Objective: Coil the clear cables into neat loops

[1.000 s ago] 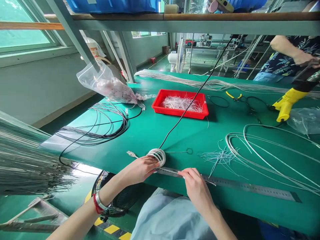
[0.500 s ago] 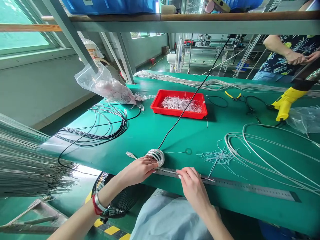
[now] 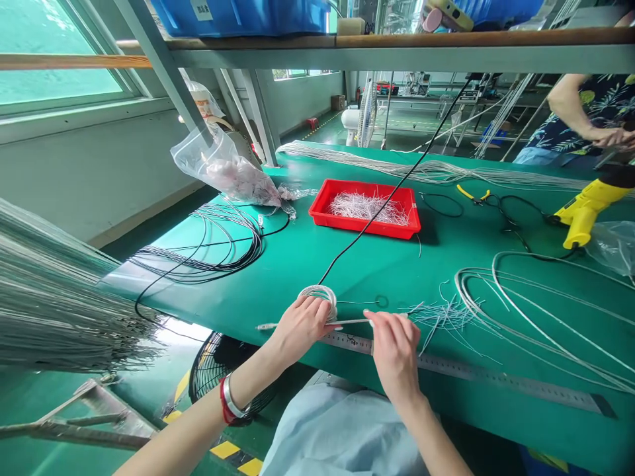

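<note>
My left hand (image 3: 300,327) grips a small coil of white cable (image 3: 318,299) against the green tabletop, covering its lower side. My right hand (image 3: 395,350) pinches a thin white wire (image 3: 352,322), which runs toward the coil. A similar thin end with a small tip (image 3: 262,326) sticks out left of my left hand; whether it is the same wire is hidden. A black cable (image 3: 391,195) rises from behind the coil across the table. Below my right hand lies a steel ruler (image 3: 456,367).
A red tray (image 3: 364,228) holds cut white wires. Loose wires, white and black cable loops, yellow-handled pliers (image 3: 471,194) and a yellow heat gun (image 3: 585,211) lie about the table. A co-worker's arm (image 3: 570,106) is at the far right. A wire bundle (image 3: 49,297) hangs left.
My right hand has lifted off the ruler and now pinches the thin white wire. The coil has tipped under my left hand, and the tipped wire end at the left has shifted.
</note>
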Action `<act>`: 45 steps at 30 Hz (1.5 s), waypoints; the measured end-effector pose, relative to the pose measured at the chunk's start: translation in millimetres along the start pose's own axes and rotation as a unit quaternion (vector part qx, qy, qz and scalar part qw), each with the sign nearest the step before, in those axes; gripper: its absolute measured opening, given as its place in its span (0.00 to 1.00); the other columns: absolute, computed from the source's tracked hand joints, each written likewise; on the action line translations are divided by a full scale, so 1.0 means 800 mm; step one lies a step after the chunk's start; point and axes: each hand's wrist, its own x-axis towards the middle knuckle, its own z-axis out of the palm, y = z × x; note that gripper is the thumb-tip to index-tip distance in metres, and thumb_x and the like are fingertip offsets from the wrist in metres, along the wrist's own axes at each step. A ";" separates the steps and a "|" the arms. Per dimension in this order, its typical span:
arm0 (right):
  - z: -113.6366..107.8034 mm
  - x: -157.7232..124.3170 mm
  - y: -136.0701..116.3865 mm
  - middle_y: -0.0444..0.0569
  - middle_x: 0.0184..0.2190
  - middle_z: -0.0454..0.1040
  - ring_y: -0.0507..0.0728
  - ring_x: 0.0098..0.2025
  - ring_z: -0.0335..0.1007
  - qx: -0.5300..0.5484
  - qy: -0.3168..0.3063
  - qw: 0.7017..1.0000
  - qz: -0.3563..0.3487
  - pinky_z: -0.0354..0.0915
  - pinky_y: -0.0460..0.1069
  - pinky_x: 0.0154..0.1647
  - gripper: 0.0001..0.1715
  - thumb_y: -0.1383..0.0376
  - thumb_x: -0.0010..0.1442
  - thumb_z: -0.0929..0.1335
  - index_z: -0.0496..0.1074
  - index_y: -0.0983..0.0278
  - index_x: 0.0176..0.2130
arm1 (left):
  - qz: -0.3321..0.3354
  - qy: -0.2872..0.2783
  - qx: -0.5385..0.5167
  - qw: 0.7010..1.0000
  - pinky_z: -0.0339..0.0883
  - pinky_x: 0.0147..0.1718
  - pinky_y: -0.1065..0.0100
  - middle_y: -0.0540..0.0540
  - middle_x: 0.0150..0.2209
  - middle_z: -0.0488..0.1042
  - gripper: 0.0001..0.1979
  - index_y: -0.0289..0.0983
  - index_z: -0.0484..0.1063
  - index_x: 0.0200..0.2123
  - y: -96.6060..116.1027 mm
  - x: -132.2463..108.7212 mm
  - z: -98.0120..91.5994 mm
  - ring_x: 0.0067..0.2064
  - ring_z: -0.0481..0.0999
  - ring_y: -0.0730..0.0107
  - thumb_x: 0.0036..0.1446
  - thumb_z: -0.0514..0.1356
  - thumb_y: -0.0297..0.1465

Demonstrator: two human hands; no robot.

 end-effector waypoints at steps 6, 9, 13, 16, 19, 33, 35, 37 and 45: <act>-0.015 0.017 -0.031 0.50 0.41 0.73 0.53 0.38 0.73 0.174 0.017 0.980 0.098 0.70 0.47 0.35 0.11 0.61 0.66 0.65 0.69 0.60 0.48 | -0.135 0.076 -0.253 0.955 0.52 0.23 0.72 0.54 0.24 0.58 0.17 0.38 0.64 0.32 0.056 0.021 -0.037 0.24 0.56 0.73 0.65 0.52 0.46; -0.019 0.026 -0.050 0.54 0.55 0.70 0.57 0.49 0.73 0.450 -0.101 0.848 0.263 0.73 0.50 0.40 0.35 0.51 0.62 0.68 0.56 0.56 0.63 | -0.166 0.068 -0.402 0.898 0.55 0.23 0.73 0.54 0.23 0.57 0.21 0.37 0.63 0.30 0.081 0.023 -0.037 0.24 0.58 0.75 0.65 0.49 0.49; -0.028 0.042 -0.054 0.54 0.48 0.75 0.61 0.50 0.73 0.636 -0.213 0.653 0.352 0.70 0.55 0.49 0.32 0.48 0.55 0.73 0.71 0.62 0.53 | -0.202 0.083 -0.536 0.816 0.58 0.24 0.72 0.55 0.22 0.55 0.23 0.37 0.60 0.29 0.100 0.018 -0.017 0.24 0.59 0.75 0.63 0.50 0.52; -0.031 0.048 -0.041 0.52 0.43 0.77 0.58 0.46 0.74 0.619 -0.233 0.653 0.369 0.68 0.54 0.51 0.28 0.49 0.53 0.74 0.75 0.64 0.47 | -0.230 0.119 -0.583 0.770 0.60 0.25 0.72 0.53 0.23 0.57 0.25 0.37 0.61 0.30 0.106 0.007 0.004 0.26 0.63 0.73 0.62 0.49 0.54; -0.026 0.052 -0.024 0.52 0.40 0.78 0.57 0.41 0.74 0.579 -0.256 0.674 0.380 0.69 0.53 0.47 0.31 0.46 0.52 0.74 0.76 0.65 0.46 | -0.250 0.134 -0.596 0.751 0.67 0.32 0.68 0.48 0.28 0.67 0.26 0.36 0.67 0.35 0.100 -0.007 0.021 0.31 0.69 0.68 0.63 0.47 0.54; 0.020 0.089 -0.030 0.52 0.42 0.78 0.63 0.45 0.73 0.233 -0.374 0.866 0.235 0.64 0.52 0.44 0.21 0.54 0.53 0.72 0.80 0.59 0.46 | -0.398 0.028 -0.400 0.825 0.73 0.27 0.64 0.49 0.30 0.68 0.29 0.34 0.69 0.48 0.013 -0.101 0.014 0.26 0.69 0.70 0.58 0.55 0.54; 0.030 0.093 -0.038 0.50 0.40 0.79 0.61 0.43 0.73 0.214 -0.386 0.873 0.208 0.64 0.50 0.42 0.20 0.54 0.55 0.72 0.80 0.58 0.46 | -0.399 0.024 -0.360 0.843 0.73 0.25 0.65 0.49 0.30 0.69 0.27 0.35 0.67 0.46 0.010 -0.105 0.010 0.27 0.70 0.68 0.59 0.54 0.53; 0.038 0.095 -0.044 0.49 0.41 0.79 0.60 0.44 0.74 0.197 -0.392 0.879 0.188 0.64 0.49 0.42 0.19 0.54 0.56 0.71 0.80 0.58 0.46 | -0.394 0.023 -0.311 0.864 0.69 0.21 0.67 0.50 0.27 0.69 0.24 0.37 0.67 0.40 0.009 -0.107 0.007 0.24 0.69 0.68 0.60 0.52 0.53; 0.050 0.091 -0.052 0.53 0.47 0.76 0.61 0.50 0.72 0.142 -0.399 0.895 0.138 0.64 0.50 0.49 0.27 0.54 0.58 0.71 0.75 0.61 0.54 | -0.263 0.054 -0.114 0.957 0.60 0.22 0.70 0.50 0.26 0.71 0.14 0.39 0.68 0.39 0.016 -0.104 -0.003 0.24 0.67 0.70 0.67 0.48 0.40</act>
